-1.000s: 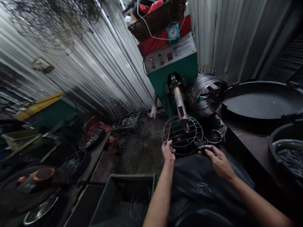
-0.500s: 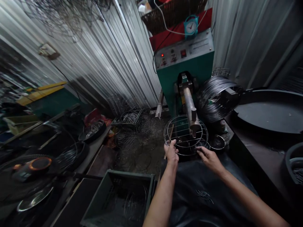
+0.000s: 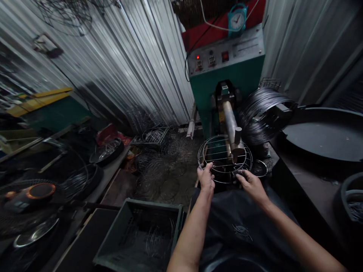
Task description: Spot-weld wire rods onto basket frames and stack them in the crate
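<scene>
A round wire rack [image 3: 215, 151] lies under the metal arm [image 3: 231, 122] of a green machine [image 3: 227, 81]. My left hand [image 3: 206, 178] grips the rack's near left rim, fingers closed on the wire. Curled fingers of my right hand [image 3: 249, 183] pinch the near right rim. A black apron [image 3: 241, 223] covers my lap below both hands.
A coil of wire [image 3: 259, 113] sits right of the machine. A large dark pan [image 3: 323, 132] and a bowl of wire pieces [image 3: 353, 200] stand on the right bench. A grey crate [image 3: 141, 238] with wire rings sits lower left. Loose wire racks [image 3: 159, 166] litter the floor beside corrugated walls.
The view has shifted, so the machine and rack sit more to the right and closer. Both hands stay on the rack's near rim; the right hand has drawn in slightly.
</scene>
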Demonstrator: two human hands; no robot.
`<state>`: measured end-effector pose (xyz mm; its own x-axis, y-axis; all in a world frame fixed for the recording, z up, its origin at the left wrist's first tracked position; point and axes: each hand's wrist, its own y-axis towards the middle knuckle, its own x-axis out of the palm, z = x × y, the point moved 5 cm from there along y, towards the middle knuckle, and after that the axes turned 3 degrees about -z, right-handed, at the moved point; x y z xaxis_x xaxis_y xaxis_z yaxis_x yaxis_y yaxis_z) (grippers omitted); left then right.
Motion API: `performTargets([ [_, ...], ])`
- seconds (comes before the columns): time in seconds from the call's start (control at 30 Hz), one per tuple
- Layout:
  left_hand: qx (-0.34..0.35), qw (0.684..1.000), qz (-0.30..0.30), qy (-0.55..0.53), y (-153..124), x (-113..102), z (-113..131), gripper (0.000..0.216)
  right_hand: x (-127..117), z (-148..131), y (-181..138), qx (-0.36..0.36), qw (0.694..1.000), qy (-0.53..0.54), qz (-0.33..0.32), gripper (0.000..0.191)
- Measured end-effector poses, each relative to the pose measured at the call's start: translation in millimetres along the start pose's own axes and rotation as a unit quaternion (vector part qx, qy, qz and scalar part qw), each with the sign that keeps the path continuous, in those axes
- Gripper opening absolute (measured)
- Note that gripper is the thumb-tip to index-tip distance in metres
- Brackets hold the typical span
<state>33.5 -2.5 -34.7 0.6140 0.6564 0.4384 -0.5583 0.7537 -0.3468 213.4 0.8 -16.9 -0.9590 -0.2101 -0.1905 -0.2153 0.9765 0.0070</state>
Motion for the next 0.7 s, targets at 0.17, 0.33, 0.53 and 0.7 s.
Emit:
performTargets([
  [0.17, -0.004, 1.0, -0.011, -0.008, -5, 0, 1, 0.048, 0, -2, -6, -0.01, 1.0, 0.021, 0.005, 0.029],
  [0.33, -0.011, 1.0, 0.0, -0.011, -3, 0, 2, 0.046, -3, -5, -6, -0.003, 1.0, 0.024, 0.007, 0.032],
  [0.53, -0.02, 1.0, 0.01, 0.003, 1, 5, 6, 0.046, -5, -8, 0, -0.016, 1.0, 0.019, 0.002, 0.031],
  [0.7, -0.017, 1.0, 0.011, 0.006, 5, 10, 7, 0.046, -8, -7, 7, -0.026, 0.999, 0.018, 0.003, 0.028],
])
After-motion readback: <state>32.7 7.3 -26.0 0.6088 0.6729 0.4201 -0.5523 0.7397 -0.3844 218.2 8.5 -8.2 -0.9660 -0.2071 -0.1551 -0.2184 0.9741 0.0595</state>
